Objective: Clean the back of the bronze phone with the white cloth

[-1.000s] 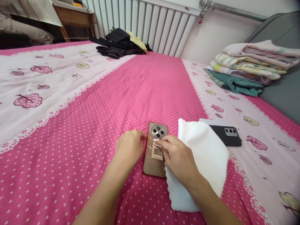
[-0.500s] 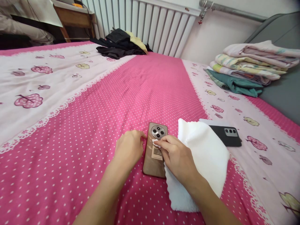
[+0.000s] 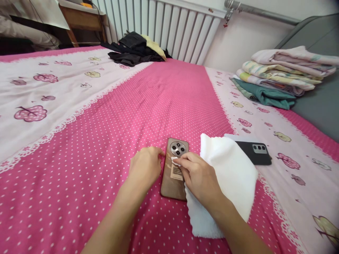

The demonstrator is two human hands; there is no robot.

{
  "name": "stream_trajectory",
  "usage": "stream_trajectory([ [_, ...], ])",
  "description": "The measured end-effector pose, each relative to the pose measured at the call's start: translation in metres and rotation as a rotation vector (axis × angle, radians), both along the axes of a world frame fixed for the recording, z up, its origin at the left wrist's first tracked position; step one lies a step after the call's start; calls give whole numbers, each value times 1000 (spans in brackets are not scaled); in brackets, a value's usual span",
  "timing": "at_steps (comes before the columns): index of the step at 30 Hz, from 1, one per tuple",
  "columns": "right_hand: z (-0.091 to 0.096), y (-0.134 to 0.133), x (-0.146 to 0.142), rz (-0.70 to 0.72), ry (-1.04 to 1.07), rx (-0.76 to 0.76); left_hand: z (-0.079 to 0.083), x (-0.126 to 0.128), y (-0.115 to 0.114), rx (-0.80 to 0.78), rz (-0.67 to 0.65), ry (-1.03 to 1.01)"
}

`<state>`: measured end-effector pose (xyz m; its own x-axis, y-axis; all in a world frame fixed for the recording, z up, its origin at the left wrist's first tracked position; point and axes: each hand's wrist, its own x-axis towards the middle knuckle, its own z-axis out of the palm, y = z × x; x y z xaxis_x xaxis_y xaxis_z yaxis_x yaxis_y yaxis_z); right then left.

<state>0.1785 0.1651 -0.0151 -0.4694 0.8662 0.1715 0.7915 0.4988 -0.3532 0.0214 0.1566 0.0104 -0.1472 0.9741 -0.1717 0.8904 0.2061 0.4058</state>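
Note:
A brown-gold smartphone [image 3: 169,187] lies back-up on the bed, its round camera ring at the top and a label below it. My left hand [image 3: 146,165] is curled at the phone's left side, with fingertips against its edge. Pinched between thumb and fingers of my right hand [image 3: 200,176] is a white bit that looks like a corner of the white cloth [image 3: 230,173], pressed to the phone's back just below the camera ring. Most of the cloth spreads under and to the right of my right hand, covering the phone's lower right edge.
A black phone [image 3: 255,153] lies partly under the cloth, on the pink dotted bedspread [image 3: 169,95]. Folded fabrics [image 3: 283,77] are stacked at the right by a grey headboard [image 3: 317,91]. Dark clothes [image 3: 135,49] lie at the far edge, before a white radiator [image 3: 159,24].
Almost nothing differs. The whole view has shifted very slightly, while both hands, the phone and the cloth keep their places relative to each other.

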Motion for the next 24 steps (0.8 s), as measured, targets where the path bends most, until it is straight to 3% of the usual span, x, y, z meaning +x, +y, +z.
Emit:
stream_trajectory([
  [24, 1, 0, 0, 6, 1, -9, 1, 0, 0, -10, 7, -4],
])
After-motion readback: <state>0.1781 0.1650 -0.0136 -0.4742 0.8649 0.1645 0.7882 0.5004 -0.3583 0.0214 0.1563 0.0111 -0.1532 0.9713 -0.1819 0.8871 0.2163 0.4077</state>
